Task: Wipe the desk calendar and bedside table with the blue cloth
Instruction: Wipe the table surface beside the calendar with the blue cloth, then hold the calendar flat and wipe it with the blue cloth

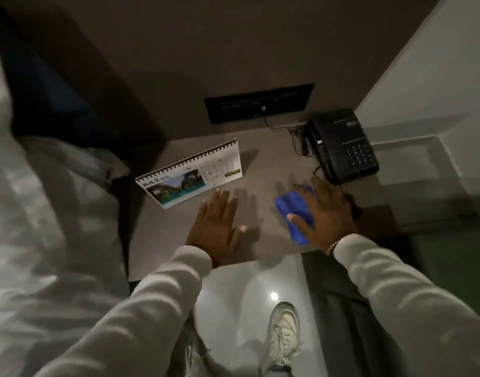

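Note:
The desk calendar, spiral-bound and showing a July page with a photo, stands on the left of the grey bedside table. My left hand lies flat with fingers spread on the tabletop just in front of the calendar, holding nothing. My right hand presses flat on the blue cloth on the right part of the tabletop. Most of the cloth's right side is hidden under that hand.
A black telephone with its cords sits at the table's back right corner. A dark wall panel is behind the table. White bedding lies on the left. My shoe stands on the glossy floor below.

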Demonstrator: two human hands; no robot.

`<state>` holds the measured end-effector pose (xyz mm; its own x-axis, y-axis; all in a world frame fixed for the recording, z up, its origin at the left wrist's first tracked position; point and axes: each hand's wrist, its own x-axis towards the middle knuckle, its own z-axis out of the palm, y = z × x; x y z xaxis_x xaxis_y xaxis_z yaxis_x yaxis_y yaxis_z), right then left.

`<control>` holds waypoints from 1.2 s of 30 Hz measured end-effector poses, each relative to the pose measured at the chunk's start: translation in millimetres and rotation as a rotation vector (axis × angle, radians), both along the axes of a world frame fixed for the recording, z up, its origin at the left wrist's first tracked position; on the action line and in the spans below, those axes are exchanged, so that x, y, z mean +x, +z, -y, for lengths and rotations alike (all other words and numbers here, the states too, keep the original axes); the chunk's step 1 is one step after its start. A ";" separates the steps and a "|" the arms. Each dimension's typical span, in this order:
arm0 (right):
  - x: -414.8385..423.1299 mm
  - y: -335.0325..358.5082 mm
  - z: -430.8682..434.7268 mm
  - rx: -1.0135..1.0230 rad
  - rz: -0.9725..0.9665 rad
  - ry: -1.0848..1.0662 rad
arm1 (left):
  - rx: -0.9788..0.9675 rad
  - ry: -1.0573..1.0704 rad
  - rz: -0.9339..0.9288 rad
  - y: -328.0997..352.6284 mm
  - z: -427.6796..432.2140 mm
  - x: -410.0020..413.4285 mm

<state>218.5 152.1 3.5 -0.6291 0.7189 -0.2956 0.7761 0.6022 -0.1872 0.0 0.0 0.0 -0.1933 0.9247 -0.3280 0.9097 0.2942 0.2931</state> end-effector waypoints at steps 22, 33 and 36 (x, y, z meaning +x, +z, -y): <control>-17.9 -87.3 22.6 0.192 -0.179 -0.112 | 0.173 0.088 -0.022 -21.7 26.1 -19.8; -161.3 -37.8 117.2 0.112 -0.792 -0.415 | 0.244 -0.209 -0.128 55.1 -12.2 -171.4; -198.3 -50.7 123.0 0.102 -0.935 -0.478 | 0.133 -0.420 -0.152 41.3 -31.5 -199.6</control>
<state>20.2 29.1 -47.2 -0.2198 0.9464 0.2366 0.5099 0.3182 -0.7992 -199.6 31.5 41.3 0.1702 0.9652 -0.1986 0.9776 -0.1400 0.1574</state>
